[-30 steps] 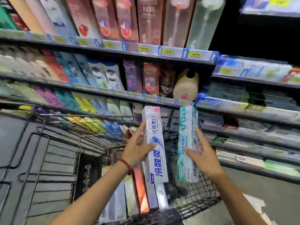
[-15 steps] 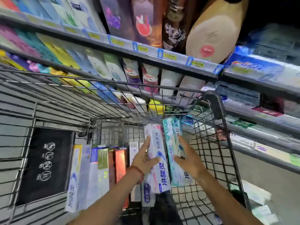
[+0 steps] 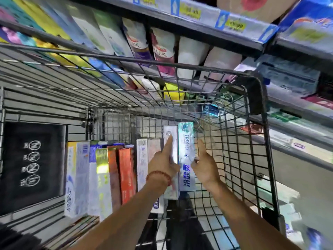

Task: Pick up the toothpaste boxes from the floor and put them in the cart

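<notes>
Two toothpaste boxes lie side by side on the wire floor of the cart (image 3: pixel 252 138), at the right end of a row of boxes. My left hand (image 3: pixel 164 162) lies over the white toothpaste box (image 3: pixel 171 134), index finger straight along its top and thumb tucked at its right edge. My right hand (image 3: pixel 204 166) is just right of the teal-and-white toothpaste box (image 3: pixel 186 150). Its thumb touches that box's edge and its index finger points forward beside it.
Several more boxes (image 3: pixel 108 174), white, blue, yellow-green and orange, fill the cart's left half. A black sign panel (image 3: pixel 32 163) hangs on the cart's left wall. Store shelves (image 3: pixel 198 20) full of packaged goods stand close behind and to the right.
Both hands have come down from above the cart's rim into the basket. The two boxes they carried upright now lie flat beside the row.
</notes>
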### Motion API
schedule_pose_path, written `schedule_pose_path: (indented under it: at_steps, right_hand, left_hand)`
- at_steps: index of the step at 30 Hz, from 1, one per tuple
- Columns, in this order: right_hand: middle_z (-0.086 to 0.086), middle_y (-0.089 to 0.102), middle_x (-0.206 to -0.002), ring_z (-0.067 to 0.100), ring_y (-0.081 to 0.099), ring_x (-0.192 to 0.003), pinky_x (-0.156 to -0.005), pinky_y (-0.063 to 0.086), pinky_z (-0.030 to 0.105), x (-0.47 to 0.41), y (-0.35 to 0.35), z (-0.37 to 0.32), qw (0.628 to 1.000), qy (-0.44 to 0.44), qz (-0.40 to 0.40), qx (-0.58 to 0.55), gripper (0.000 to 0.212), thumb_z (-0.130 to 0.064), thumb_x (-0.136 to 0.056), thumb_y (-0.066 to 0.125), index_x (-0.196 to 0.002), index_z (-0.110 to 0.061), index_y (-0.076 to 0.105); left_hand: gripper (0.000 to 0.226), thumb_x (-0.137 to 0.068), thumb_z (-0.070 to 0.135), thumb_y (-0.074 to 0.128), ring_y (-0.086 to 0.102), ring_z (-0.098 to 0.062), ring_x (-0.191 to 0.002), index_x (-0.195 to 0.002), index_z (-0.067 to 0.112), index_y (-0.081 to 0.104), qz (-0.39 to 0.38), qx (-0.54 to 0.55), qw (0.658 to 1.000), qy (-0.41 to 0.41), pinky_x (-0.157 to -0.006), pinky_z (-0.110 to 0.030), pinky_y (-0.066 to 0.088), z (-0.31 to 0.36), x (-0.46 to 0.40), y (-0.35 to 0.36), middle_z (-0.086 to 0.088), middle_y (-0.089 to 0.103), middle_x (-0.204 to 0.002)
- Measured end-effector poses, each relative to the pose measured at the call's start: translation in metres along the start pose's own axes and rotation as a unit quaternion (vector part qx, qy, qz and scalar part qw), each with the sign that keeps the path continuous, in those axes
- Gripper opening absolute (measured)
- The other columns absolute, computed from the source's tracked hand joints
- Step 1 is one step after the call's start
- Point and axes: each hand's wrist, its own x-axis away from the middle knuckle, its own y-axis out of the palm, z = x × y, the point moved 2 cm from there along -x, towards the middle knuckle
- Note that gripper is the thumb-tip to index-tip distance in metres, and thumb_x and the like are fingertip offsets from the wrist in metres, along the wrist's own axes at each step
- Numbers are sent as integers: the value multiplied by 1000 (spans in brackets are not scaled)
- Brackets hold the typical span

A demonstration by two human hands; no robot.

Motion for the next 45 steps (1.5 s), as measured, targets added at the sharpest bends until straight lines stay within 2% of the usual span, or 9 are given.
schedule_pose_path:
  at_steps: [6,8,13,17,22,30,36,40,45]
  right_hand:
    - [5,53,-112,28,59,-96,-68,49,31,4,-22,-19,999,-38,11,30,71,-19,-89,51,-150,-31,15]
    - [9,47,-126,27,50,-113,-81,51,35,9,-41,-31,990,-74,52,104,68,-21,-90,52,-149,-26,18]
    - [10,25,-152,35,21,-139,-111,30,44,41,-85,-60,944,-122,180,248,59,-19,-87,55,-142,-13,35]
    - [10,21,-156,34,14,-144,-115,20,48,85,-106,-77,927,-115,240,266,55,-22,-92,50,-144,-18,34]
    - [19,49,-138,41,46,-126,-101,41,54,151,-140,-90,892,-100,325,298,67,-27,-70,77,-131,-10,55]
    - [22,57,-125,44,55,-110,-86,50,54,298,-187,-83,839,-21,471,271,64,-16,-61,80,-121,-4,60]
    - [23,57,-124,43,54,-111,-86,49,54,406,-196,-42,799,59,542,255,61,-12,-65,78,-122,-3,59]
    - [23,58,-122,42,56,-108,-82,50,50,471,-185,8,774,109,577,237,54,-18,-68,72,-119,-2,61]
    - [22,58,-123,41,56,-110,-85,50,54,545,-143,76,765,169,583,214,59,-26,-68,78,-120,-6,61]
  left_hand:
    - [76,-91,38,55,61,-19,-92,-149,34,6,25,-81,996,3,-72,-28,45,8,12,-16,-6,54,-126]
    - [72,-93,38,50,53,-22,-116,-150,26,8,50,-142,987,54,-90,-31,44,16,21,-36,-7,42,-141]
    - [68,-90,36,51,21,-35,-140,-148,14,24,158,-296,920,203,-116,-43,20,40,36,-95,-19,33,-146]
    - [73,-93,47,41,2,-35,-144,-151,20,5,180,-385,871,246,-117,-47,9,69,59,-132,-10,12,-157]
    - [71,-83,43,57,29,-38,-137,-145,19,33,237,-402,813,349,-108,-58,27,104,108,-169,-12,38,-148]
    - [72,-68,39,74,48,-43,-123,-133,16,52,279,-404,703,515,-93,-64,39,165,208,-192,-14,55,-133]
    - [64,-92,45,43,17,-36,-142,-149,25,21,280,-381,648,598,-108,-62,18,207,296,-165,-8,23,-155]
    - [63,-77,39,69,46,-41,-126,-134,17,50,266,-370,596,662,-93,-68,35,221,351,-125,-15,52,-135]
    - [65,-87,45,53,31,-36,-136,-144,22,34,247,-374,550,704,-102,-64,28,212,415,-57,-9,36,-148]
